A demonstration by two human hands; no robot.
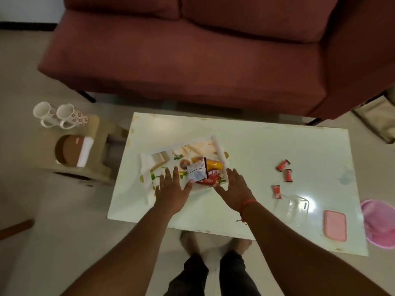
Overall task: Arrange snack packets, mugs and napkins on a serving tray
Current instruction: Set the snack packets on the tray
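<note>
A white printed serving tray [149, 165] lies on the white table [245, 146]. Two snack packets sit in its right half: a white one [195, 170] over a red and yellow one [213, 171]. My left hand [172, 189] hovers flat over the tray's near edge, fingers straight, thumb by the white packet. My right hand [236, 189] is spread flat just right of the packets, holding nothing. Three small red sachets [283, 165] lie on the table to the right. Two floral mugs [61, 115] and a napkin holder [74, 152] stand on a side stool at the left.
A maroon sofa [192, 50] runs behind the table. A clear plastic container [298, 207] and a pink cloth pad [334, 224] lie near the table's right front. A pink basket [378, 223] sits on the floor at the right. My legs stand below the table's near edge.
</note>
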